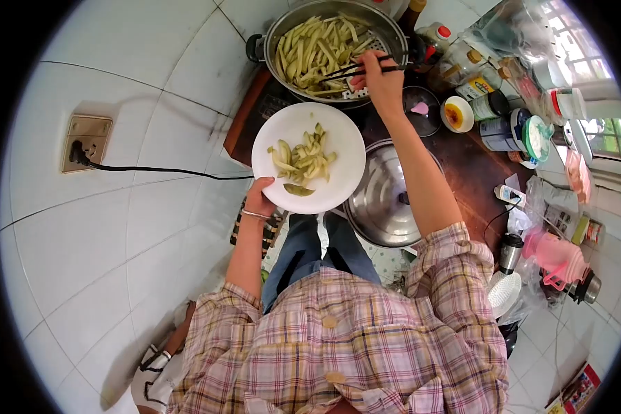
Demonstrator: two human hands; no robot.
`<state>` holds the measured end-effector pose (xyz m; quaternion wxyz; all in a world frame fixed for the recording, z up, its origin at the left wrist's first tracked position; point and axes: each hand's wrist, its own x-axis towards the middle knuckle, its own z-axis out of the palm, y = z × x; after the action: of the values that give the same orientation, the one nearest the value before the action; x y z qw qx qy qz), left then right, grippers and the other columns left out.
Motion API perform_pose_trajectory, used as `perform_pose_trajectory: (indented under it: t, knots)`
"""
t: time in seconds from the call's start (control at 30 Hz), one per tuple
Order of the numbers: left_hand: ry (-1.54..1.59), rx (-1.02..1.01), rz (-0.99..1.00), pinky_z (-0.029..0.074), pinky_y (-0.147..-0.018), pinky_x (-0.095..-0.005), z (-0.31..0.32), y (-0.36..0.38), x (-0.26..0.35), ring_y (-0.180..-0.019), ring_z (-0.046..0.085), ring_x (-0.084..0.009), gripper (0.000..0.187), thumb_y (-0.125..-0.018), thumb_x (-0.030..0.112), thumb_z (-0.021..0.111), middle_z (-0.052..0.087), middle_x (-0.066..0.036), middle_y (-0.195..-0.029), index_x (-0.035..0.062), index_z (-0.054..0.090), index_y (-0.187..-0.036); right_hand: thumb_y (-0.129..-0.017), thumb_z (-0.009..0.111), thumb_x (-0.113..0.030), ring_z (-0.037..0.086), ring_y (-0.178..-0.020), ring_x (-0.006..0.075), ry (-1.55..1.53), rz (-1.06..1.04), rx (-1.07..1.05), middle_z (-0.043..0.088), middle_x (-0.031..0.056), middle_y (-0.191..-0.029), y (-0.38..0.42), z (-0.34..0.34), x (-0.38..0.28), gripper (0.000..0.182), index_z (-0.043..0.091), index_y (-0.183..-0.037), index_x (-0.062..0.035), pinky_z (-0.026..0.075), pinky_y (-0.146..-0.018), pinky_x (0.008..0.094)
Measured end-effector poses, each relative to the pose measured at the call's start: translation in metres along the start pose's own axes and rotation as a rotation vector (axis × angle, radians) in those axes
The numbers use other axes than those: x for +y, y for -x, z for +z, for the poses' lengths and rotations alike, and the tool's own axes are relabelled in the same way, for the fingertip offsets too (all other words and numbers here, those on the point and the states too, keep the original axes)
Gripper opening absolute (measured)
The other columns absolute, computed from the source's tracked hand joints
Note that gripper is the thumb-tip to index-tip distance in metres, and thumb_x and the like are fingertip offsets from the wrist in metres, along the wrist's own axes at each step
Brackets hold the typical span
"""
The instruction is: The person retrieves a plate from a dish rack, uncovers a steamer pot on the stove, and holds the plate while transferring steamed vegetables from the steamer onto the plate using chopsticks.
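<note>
My left hand (259,198) grips the rim of a white plate (345,165) at its lower left. A small heap of pale green strips (303,157), like cut eggplant, lies in the middle of the plate. My right hand (377,77) is closed around dark chopsticks (348,73), whose tips reach over the steamer pot (272,45) above the plate. Many more of the strips (314,52) fill the pot's perforated tray, and some of its holes show bare at the right.
A large steel lid (383,200) rests below my right forearm. Right of the pot stand a small bowl with orange sauce (459,114), a red-capped bottle (437,38) and several jars. A black cord (172,170) runs from the wall socket (86,141) behind the plate.
</note>
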<state>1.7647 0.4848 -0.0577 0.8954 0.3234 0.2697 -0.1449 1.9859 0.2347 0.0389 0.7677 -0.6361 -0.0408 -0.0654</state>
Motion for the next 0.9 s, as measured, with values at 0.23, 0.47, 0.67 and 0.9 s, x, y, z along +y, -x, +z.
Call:
perform_pose_trajectory:
  t: [0.23, 0.47, 0.67, 0.9]
  knots:
    - [0.009, -0.092, -0.051, 0.045, -0.092, -0.0405, -0.011, -0.016, 0.006, -0.104, 0.056, -0.0293, 0.045, -0.075, 0.011, 0.057, 0.058, -0.017, -0.111, -0.005, 0.049, -0.116, -0.091, 0.051, -0.023, 0.061, -0.053, 0.0173, -0.104, 0.083, 0.005, 0.06, 0.0111, -0.07, 0.034, -0.001, -0.083, 0.028, 0.058, -0.084, 0.0032, 0.045, -0.045, 0.0249]
    - [0.032, -0.174, -0.126, 0.046, -0.09, -0.0361, -0.025, -0.02, 0.027, -0.101, 0.058, -0.0252, 0.042, -0.075, 0.008, 0.057, 0.06, -0.013, -0.108, -0.0036, 0.051, -0.115, -0.089, 0.052, -0.019, 0.057, -0.053, 0.0083, 0.291, 0.295, -0.321, 0.063, 0.0041, -0.078, 0.092, 0.045, -0.139, 0.023, 0.064, -0.091, -0.0003, 0.038, -0.042, 0.018]
    - [-0.029, -0.26, -0.097, 0.044, -0.094, -0.0396, -0.034, -0.02, 0.049, -0.108, 0.055, -0.0293, 0.053, -0.075, 0.014, 0.058, 0.056, -0.016, -0.116, -0.0039, 0.044, -0.123, -0.088, 0.056, -0.019, 0.054, -0.048, 0.0082, 0.429, 0.135, -0.169, 0.064, 0.004, -0.083, 0.034, 0.03, -0.068, 0.02, 0.065, -0.096, -0.0031, 0.039, -0.042, 0.0195]
    - [-0.009, -0.246, -0.074, 0.042, -0.096, -0.0404, -0.039, -0.019, 0.058, -0.111, 0.052, -0.0296, 0.058, -0.074, 0.014, 0.058, 0.053, -0.016, -0.12, -0.0028, 0.041, -0.127, -0.092, 0.05, -0.021, 0.061, -0.058, 0.0157, 0.194, 0.067, -0.038, 0.062, 0.0109, -0.078, 0.012, 0.038, -0.002, 0.028, 0.059, -0.093, 0.0059, 0.051, -0.052, 0.0262]
